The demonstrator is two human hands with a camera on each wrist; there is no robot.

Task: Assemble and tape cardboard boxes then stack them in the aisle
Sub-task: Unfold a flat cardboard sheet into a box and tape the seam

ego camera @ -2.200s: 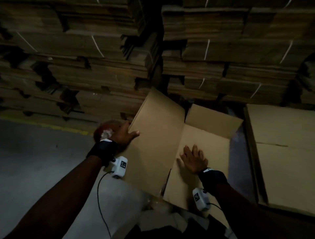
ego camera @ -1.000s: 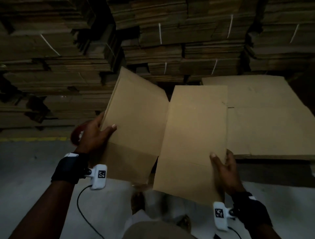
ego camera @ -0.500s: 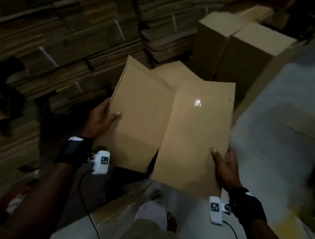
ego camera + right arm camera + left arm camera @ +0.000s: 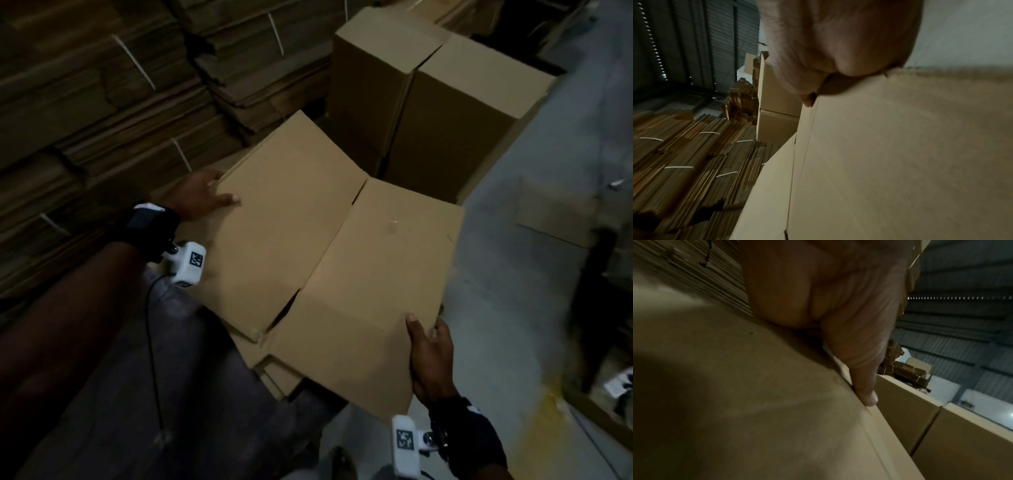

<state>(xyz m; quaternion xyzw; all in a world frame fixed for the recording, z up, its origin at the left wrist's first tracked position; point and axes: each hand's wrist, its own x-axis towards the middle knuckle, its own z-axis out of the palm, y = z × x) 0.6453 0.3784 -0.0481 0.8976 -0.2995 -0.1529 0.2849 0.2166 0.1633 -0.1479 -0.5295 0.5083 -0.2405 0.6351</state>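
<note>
Box (image 4: 329,260) being carried, folded flaps facing up, held out in front of the body above the floor (image 4: 534,308) of the aisle. Left hand (image 4: 200,197) gripping the far left edge, thumb lying on the top flap and fingers curling underneath, out of sight from the head view; left wrist view showing the thumb pressing along that cardboard edge. Right hand (image 4: 430,346) clamping the near right corner the same way, thumb on top, fingers hidden below. Holding on opposite sides like this, probably to keep the wide panel level and the two flaps from springing open. Flaps meeting along a centre seam, gaping slightly at the near end; no tape visible along it, though in such dim light hard to be sure. Extra cardboard layers poking out under the near edge, likely the inner flaps.

Just beyond, two assembled boxes (image 4: 445,113) standing upright side by side on the floor, touching each other. Looking like the destination, or the start of the stack. Bundles of flat cardboard (image 4: 102,113), strapped with white bands, piling up along the left. Judging by all this: assembly nearly finished, taping possibly outstanding, stacking coming next.
</note>
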